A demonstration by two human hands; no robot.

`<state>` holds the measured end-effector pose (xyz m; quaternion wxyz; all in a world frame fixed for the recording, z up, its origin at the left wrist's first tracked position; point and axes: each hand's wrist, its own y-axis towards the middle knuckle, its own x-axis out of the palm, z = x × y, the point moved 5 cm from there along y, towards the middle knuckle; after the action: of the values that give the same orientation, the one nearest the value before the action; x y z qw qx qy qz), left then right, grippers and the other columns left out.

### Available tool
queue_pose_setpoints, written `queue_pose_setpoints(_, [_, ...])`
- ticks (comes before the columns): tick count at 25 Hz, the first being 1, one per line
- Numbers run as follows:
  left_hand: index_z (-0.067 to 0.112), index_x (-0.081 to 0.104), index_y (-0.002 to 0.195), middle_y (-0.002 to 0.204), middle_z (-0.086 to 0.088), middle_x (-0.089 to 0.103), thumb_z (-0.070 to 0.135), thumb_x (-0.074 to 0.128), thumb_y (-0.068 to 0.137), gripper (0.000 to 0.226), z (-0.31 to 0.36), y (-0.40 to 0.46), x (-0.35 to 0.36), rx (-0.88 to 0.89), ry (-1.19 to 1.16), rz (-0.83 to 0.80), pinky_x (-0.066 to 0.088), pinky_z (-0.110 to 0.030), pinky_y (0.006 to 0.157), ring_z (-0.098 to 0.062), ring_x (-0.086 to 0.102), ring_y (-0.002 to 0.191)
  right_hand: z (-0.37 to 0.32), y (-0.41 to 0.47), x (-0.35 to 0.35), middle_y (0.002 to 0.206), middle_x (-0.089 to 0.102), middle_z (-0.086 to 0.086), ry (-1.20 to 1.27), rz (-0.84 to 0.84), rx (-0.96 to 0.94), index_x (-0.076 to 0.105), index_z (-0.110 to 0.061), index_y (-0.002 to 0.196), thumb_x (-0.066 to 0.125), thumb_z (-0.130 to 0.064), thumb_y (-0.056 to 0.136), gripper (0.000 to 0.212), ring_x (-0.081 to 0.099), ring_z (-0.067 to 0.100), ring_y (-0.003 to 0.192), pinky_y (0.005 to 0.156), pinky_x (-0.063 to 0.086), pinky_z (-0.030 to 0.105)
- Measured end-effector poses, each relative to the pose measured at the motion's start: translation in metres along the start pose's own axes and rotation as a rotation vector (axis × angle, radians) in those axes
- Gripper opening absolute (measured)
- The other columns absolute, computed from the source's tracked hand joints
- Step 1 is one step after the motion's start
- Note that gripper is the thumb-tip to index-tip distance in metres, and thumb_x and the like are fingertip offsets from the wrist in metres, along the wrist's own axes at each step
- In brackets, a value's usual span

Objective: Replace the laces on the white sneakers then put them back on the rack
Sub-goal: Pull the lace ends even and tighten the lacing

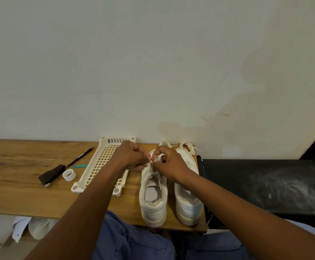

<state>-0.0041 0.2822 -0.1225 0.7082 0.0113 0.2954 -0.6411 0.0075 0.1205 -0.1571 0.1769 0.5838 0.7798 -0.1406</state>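
No readable text, labels, brands or numbers anywhere in view. The white sneakers (153, 196) show no logo or lettering I can make out. The black pen (80, 157) on the surface (21, 184) possibly carries a small print near its tip, too small to tell. The cream rack (100, 162) and the white tape roll (69, 174) are unmarked.

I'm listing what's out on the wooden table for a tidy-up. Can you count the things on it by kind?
Sneakers: 2
Loose laces: 2 bundles
Rack: 1
Pens: 2
Tape roll: 1
Brown cloth: 1
Total: 9
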Motion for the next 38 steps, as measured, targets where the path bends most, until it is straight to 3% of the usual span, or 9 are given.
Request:
queue_pose_setpoints(8, [-0.003,0.067,0.111,0.091,-0.025,0.077,-0.012,0.075,0.083,0.03,-0.002,-0.007,0.014,-0.115,-0.038,-0.186,0.065,-0.039,0.072,-0.032,0.078,0.084,0.006,-0.001,-0.002,0.087,0.078,0.015,0.235,-0.009,0.172,0.074,-0.001,0.095,0.075,-0.001,0.082,0.013,0.074,0.023,0.074,0.078,0.063,0.043])
queue_pose_setpoints(11, [-0.003,0.073,0.101,0.088,-0.021,0.077,-0.001,0.081,0.083,0.02,-0.004,-0.003,0.016,-0.103,0.101,-0.16,0.065,-0.04,0.08,-0.028,0.078,0.084,0.004,0.0,-0.006,0.093,0.078,0.011,0.176,-0.018,0.127,0.074,-0.006,0.1,0.076,-0.004,0.087,0.014,0.077,0.024,0.085,0.084,0.064,0.042])
queue_pose_setpoints(15, [0.018,0.078,0.077,0.072,-0.001,0.074,0.029,0.089,0.077,0.016,-0.001,0.009,0.013,0.109,0.515,0.017,0.063,-0.033,0.076,-0.014,0.071,0.068,-0.005,0.002,-0.007,0.091,0.076,-0.005,-0.182,0.035,-0.061,0.08,-0.018,0.092,0.082,-0.019,0.085,0.008,0.068,0.009,0.084,0.083,0.06,0.033])
queue_pose_setpoints(18, [0.021,0.072,0.068,0.066,0.007,0.063,0.037,0.083,0.08,0.023,-0.001,0.01,0.019,0.187,0.703,0.037,0.049,-0.027,0.065,-0.012,0.062,0.067,-0.007,0.0,-0.009,0.088,0.073,-0.008,-0.237,0.06,-0.098,0.08,-0.019,0.091,0.082,-0.021,0.085,0.007,0.065,0.006,0.081,0.079,0.057,0.028])
queue_pose_setpoints(21, [0.014,0.071,0.069,0.059,-0.001,0.055,0.028,0.077,0.089,0.025,-0.007,0.011,0.021,0.099,0.551,-0.104,0.038,-0.024,0.051,-0.015,0.047,0.053,-0.007,0.0,-0.011,0.08,0.069,-0.013,-0.211,0.063,-0.118,0.079,-0.016,0.089,0.085,-0.019,0.082,0.01,0.062,0.004,0.074,0.07,0.052,0.022])
queue_pose_setpoints(24, [0.004,0.067,0.086,0.067,-0.009,0.048,0.012,0.065,0.093,0.011,-0.01,0.008,0.017,-0.087,0.22,-0.184,0.034,-0.021,0.045,-0.014,0.038,0.051,-0.009,0.0,-0.01,0.075,0.068,-0.016,-0.21,0.061,-0.153,0.078,-0.019,0.083,0.086,-0.017,0.079,0.009,0.065,0.008,0.076,0.073,0.057,0.03])
queue_pose_setpoints(27, [0.009,0.064,0.085,0.059,-0.003,0.051,0.02,0.064,0.097,0.016,-0.011,0.004,0.016,-0.172,0.078,-0.199,0.037,-0.017,0.042,-0.008,0.042,0.044,-0.008,0.001,-0.01,0.08,0.073,-0.01,-0.218,0.052,-0.177,0.079,-0.019,0.083,0.086,-0.018,0.08,0.007,0.067,0.011,0.078,0.077,0.059,0.037])
queue_pose_setpoints(34, [0.009,0.063,0.07,0.056,-0.005,0.053,0.026,0.071,0.095,0.032,-0.009,0.018,0.014,-0.057,0.302,-0.098,0.035,-0.023,0.044,-0.013,0.039,0.041,-0.013,-0.002,-0.011,0.08,0.073,-0.011,-0.283,0.027,-0.2,0.081,-0.022,0.083,0.086,-0.024,0.081,0.006,0.066,0.009,0.074,0.072,0.059,0.034])
queue_pose_setpoints(38, [0.0,0.07,0.095,0.089,-0.019,0.068,0.033,0.07,0.095,0.033,-0.011,0.029,0.011,-0.003,0.535,0.009,0.046,-0.032,0.066,-0.021,0.053,0.057,-0.014,0.0,-0.015,0.075,0.069,-0.011,-0.378,-0.022,-0.194,0.077,-0.02,0.076,0.088,-0.024,0.079,0.011,0.066,0.01,0.073,0.072,0.06,0.037])
